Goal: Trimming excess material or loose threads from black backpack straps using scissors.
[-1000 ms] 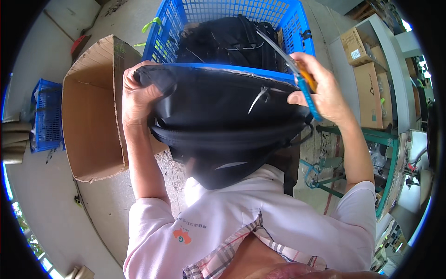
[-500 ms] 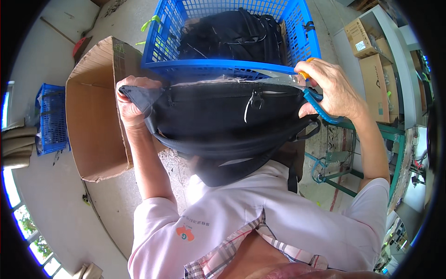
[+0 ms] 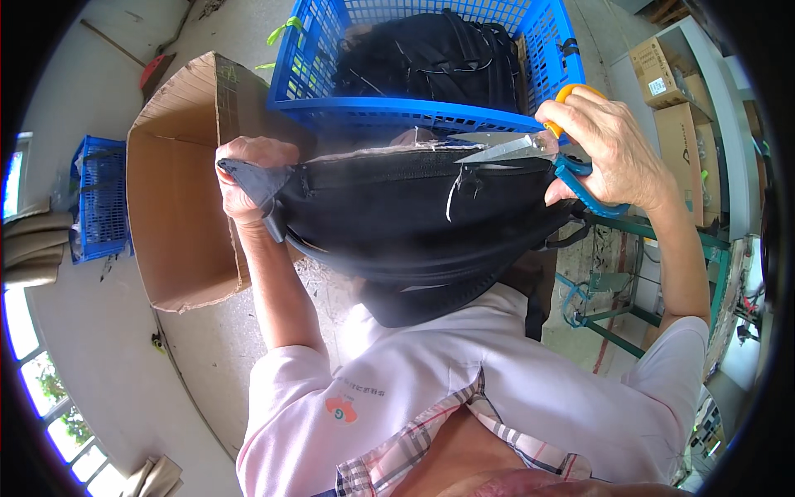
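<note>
A black bag [image 3: 389, 207] is stretched across in front of my chest, its straps hanging below. My left hand [image 3: 251, 170] grips the bag's upper left corner, fingers closed on the dark fabric. In my right hand [image 3: 617, 153] are scissors [image 3: 513, 149] with one orange and one blue handle. Their metal blades stand apart and point left along the bag's upper edge, which has a frayed pale seam. A loose white thread [image 3: 451, 199] dangles from the bag's front, just under the blade tips.
Beyond the bag stands a blue plastic crate [image 3: 406, 108] filled with black bags [image 3: 431, 62]. An open cardboard box [image 3: 178, 224] is at left, with another blue crate [image 3: 103, 199] past it. Green metal framing [image 3: 638, 228] and shelved cartons [image 3: 679, 149] are at right.
The scissors' blades have spread apart, and my right fingers have opened with the handles. The whole scene has shifted slightly right. My left hand keeps hold of the bag's corner.
</note>
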Action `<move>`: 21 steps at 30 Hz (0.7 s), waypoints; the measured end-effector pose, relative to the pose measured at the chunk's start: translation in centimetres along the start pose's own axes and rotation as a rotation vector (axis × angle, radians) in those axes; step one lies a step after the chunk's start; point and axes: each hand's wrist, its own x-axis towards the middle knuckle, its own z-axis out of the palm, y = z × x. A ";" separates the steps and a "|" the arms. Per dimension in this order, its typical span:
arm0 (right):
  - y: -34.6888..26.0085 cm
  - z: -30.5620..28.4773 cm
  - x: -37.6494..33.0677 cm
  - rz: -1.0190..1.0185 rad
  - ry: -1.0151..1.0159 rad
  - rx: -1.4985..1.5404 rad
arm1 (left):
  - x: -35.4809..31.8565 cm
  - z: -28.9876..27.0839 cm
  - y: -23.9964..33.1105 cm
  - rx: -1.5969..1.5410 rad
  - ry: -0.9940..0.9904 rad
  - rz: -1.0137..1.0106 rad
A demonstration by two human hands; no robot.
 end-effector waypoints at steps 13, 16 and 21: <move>-0.2 -0.1 0.4 0.002 0.006 0.056 | -0.1 0.3 -0.1 -0.048 0.017 0.010; -0.1 -0.2 0.4 -0.003 0.010 0.038 | -0.1 0.0 -0.3 -0.076 -0.013 0.016; 0.4 0.1 0.3 -0.042 0.022 -0.003 | 0.0 0.0 -0.2 -0.089 -0.013 0.011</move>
